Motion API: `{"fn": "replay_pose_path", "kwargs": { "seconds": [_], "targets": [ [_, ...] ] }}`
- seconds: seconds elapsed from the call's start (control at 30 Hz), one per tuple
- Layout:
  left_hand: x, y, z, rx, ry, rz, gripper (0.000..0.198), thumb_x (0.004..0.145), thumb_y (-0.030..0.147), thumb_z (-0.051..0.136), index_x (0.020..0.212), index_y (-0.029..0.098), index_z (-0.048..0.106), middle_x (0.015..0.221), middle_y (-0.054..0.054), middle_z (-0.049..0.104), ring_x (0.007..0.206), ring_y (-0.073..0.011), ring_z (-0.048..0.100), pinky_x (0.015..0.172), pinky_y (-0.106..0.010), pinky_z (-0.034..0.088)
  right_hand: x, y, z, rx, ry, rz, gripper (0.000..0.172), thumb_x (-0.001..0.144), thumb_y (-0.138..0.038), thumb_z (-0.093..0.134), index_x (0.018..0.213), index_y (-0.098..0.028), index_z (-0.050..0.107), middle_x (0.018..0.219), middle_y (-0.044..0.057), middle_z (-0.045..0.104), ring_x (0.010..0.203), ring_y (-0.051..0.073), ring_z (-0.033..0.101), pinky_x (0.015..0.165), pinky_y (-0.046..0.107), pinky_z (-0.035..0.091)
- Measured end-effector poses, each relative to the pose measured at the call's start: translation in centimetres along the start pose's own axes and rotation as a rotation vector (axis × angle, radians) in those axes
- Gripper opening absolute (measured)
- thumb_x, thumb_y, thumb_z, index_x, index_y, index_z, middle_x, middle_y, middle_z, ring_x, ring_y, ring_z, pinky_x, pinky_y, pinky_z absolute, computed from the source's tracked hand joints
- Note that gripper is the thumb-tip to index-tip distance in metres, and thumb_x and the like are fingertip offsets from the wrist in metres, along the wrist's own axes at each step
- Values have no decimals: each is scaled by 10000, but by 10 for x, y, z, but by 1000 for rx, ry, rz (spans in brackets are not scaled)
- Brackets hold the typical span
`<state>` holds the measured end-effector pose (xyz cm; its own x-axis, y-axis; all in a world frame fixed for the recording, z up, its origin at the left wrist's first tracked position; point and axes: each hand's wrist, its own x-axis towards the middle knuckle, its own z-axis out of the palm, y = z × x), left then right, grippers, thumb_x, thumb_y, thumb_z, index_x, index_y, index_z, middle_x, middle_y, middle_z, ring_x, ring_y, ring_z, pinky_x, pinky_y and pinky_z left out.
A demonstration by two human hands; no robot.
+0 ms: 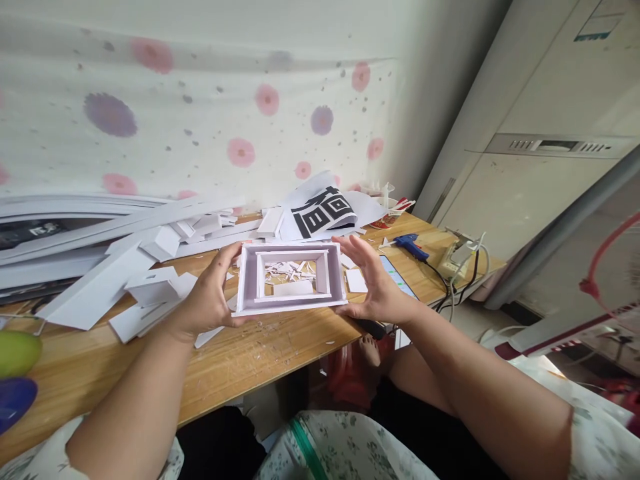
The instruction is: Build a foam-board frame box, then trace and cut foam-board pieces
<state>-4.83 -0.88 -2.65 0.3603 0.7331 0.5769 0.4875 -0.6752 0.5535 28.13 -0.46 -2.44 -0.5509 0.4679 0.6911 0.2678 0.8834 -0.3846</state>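
Between my two hands is a white foam-board frame [290, 307], a rectangular box shape with a smaller rectangular opening inside it. My left hand [213, 290] grips its left end, fingers on the top edge and thumb below. At the right end my right hand [373, 280] does the same, fingers at the upper corner and thumb at the lower one. The frame is raised above the wooden table [240, 360], and through its opening small white scraps [295, 272] show on the tabletop.
White board strips and offcuts [107, 280] pile up at the left. Behind the frame lies a paper sheet with large black characters [325, 210]. A blue glue gun [413, 247], a phone [397, 277] and a power strip [457, 257] with cables lie at the right.
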Motion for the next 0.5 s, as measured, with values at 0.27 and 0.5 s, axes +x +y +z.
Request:
{"fn": "replay_pose_path", "kwargs": {
  "seconds": [0.27, 0.5],
  "targets": [
    [-44, 18, 5, 284, 116, 47, 1131, 558, 496, 841, 1486, 240, 248, 1398, -184, 454, 1280, -383, 490, 1065, -532, 436, 11, -14, -3, -113, -215, -53, 1178, 701, -599, 745, 1559, -247, 18, 1591, 181, 218, 1470, 314, 229, 1186, 512, 263],
    [-95, 27, 27, 257, 76, -202, 1118, 538, 383, 849, 1464, 239, 240, 1405, -168, 463, 1286, -363, 501, 1059, -505, 452, 22, -17, 14, -182, -407, -64, 1133, 680, -696, 702, 1554, -226, 155, 1546, 192, 325, 1432, 366, 295, 1146, 558, 298]
  ]
}}
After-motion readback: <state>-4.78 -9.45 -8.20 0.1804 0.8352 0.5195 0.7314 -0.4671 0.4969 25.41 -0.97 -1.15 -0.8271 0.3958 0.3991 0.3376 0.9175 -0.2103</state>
